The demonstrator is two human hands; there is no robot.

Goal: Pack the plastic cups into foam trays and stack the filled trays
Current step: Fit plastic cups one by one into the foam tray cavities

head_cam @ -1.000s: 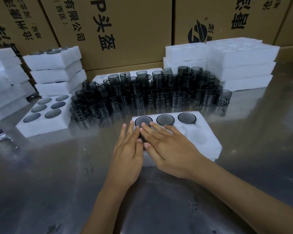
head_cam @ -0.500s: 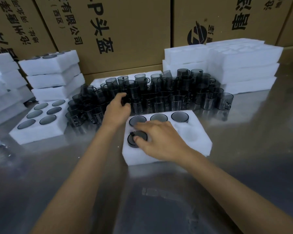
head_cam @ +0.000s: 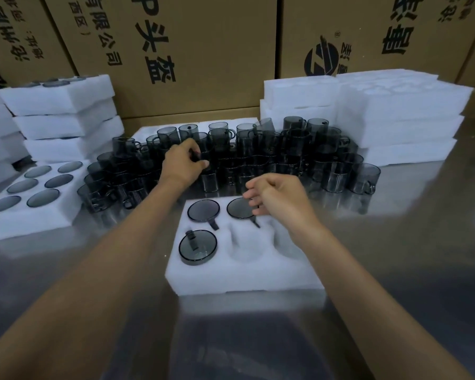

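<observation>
A white foam tray (head_cam: 244, 272) lies on the steel table in front of me. Smoky grey plastic cups sit in its back left pocket (head_cam: 203, 210), back middle pocket (head_cam: 239, 208) and front left pocket (head_cam: 198, 246). The front middle pocket (head_cam: 247, 244) is bare, and my right wrist covers part of the right side. A heap of loose grey cups (head_cam: 285, 160) stands behind the tray. My left hand (head_cam: 183, 164) reaches into the heap, fingers curled round a cup (head_cam: 205, 157). My right hand (head_cam: 279, 197) hovers over the tray's back row, loosely curled and holding nothing.
A filled tray (head_cam: 25, 220) lies at the left, with stacks of filled trays (head_cam: 63, 116) behind it. Empty foam trays (head_cam: 395, 113) are piled at the back right. Cardboard boxes (head_cam: 203, 50) wall off the far side. Bare steel table (head_cam: 395, 242) shows at the right.
My left hand went from the tray's near edge to the cup heap and closed on a cup. My right hand lifted off the front left cup and moved back over the tray.
</observation>
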